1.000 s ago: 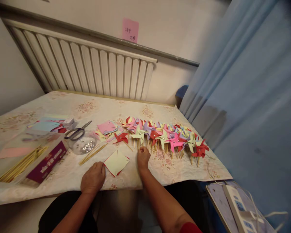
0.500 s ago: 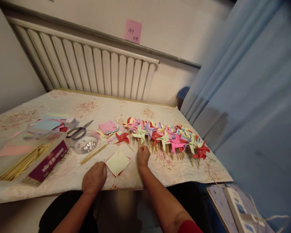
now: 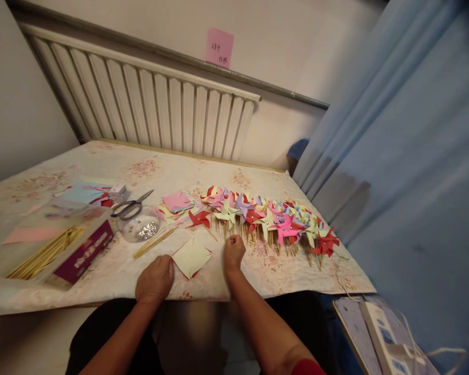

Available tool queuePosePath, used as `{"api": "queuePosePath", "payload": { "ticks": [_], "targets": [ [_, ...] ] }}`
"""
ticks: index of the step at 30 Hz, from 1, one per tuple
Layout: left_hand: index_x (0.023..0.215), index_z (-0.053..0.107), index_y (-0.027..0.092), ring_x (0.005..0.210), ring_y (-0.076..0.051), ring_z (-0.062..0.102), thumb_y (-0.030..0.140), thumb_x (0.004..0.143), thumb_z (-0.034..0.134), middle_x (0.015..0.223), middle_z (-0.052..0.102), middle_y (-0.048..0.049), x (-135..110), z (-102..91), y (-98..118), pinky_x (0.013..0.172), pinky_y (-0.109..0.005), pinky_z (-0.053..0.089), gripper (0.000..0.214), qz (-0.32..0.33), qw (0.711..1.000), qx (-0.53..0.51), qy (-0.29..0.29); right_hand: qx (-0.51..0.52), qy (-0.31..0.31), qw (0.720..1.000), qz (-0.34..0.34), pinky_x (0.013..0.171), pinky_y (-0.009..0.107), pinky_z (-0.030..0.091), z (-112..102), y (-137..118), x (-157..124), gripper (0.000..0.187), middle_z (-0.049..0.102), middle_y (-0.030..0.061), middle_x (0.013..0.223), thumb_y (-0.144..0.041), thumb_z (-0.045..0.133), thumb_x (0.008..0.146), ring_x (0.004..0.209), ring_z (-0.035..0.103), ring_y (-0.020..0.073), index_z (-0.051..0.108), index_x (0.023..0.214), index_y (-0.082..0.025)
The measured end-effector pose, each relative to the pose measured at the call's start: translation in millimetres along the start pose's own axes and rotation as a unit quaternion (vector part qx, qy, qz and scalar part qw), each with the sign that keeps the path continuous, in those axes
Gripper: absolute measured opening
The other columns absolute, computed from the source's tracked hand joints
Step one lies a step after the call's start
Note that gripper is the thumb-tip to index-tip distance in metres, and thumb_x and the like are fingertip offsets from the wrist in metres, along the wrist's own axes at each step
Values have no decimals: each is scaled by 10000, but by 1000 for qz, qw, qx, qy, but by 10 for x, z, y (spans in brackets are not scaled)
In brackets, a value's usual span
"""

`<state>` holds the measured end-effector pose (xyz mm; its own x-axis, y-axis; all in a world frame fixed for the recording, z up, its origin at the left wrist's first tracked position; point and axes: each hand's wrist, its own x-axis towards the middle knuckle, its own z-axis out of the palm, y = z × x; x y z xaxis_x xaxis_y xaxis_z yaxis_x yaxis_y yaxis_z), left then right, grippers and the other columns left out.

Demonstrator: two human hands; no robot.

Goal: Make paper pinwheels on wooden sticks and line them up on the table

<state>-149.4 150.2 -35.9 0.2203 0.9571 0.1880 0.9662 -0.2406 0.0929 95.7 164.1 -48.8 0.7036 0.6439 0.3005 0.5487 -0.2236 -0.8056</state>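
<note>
Just beside left grip (image 3: 155, 278), pale paper square (image 3: 192, 257), right grip (image 3: 234, 253) apart.

The light is warm, soft and rather dim, coming from somewhere out of view, perhaps overhead. The cream-painted wall (image 3: 297, 47) is palest toward the upper right, while the dark floor (image 3: 193, 333) sinks into murky shadow. Dark, soft-edged shadows cross the pale blue fabric curtain (image 3: 406, 130), whose near folds look smeared. Silvery metal pins (image 3: 148, 230) throw small glints; the pale green paper square (image 3: 191, 257) is evenly lit, with fairly crisp edges. Wide-angle distortion slants the white ribbed metal radiator (image 3: 188, 114) and stretches the slightly soft white plastic power strip (image 3: 381, 328). The top right corner darkens to black.
</note>
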Motion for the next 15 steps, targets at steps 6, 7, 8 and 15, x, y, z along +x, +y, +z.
{"api": "queuePosePath", "payload": {
  "ticks": [6, 7, 8, 15],
  "targets": [
    [914, 594, 184, 870, -219, 625, 289, 986, 297, 960, 649, -86, -10, -58, 26, 691, -332, 385, 324, -9, 1000, -3, -8, -13, -65, 993, -101, 703, 261, 411, -64, -121, -77, 190, 627, 34, 744, -109, 445, 811, 712, 563, 175, 607, 751, -190],
    [916, 597, 184, 872, -218, 624, 289, 985, 301, 960, 648, -87, -11, -64, 28, 692, -329, 386, 321, -11, 1000, -5, -12, -31, -93, 986, -133, 709, 258, 414, -52, -176, -73, 199, 629, 34, 752, -95, 445, 811, 725, 567, 172, 614, 756, -187],
    [918, 598, 183, 874, -218, 623, 287, 984, 304, 958, 646, -88, -12, -67, 28, 694, -327, 387, 319, -13, 1000, -7, -16, -58, -122, 977, -163, 721, 258, 418, -34, -237, -65, 205, 634, 39, 770, -80, 450, 809, 747, 574, 171, 622, 768, -182],
    [929, 603, 174, 891, -214, 615, 267, 982, 306, 950, 637, -89, -21, -47, 8, 740, -328, 397, 315, -4, 1000, -21, -20, -266, -249, 908, -205, 705, 289, 461, 157, -585, 51, 248, 657, 146, 1021, -52, 492, 840, 829, 634, 201, 645, 1021, -125]
  ]
}}
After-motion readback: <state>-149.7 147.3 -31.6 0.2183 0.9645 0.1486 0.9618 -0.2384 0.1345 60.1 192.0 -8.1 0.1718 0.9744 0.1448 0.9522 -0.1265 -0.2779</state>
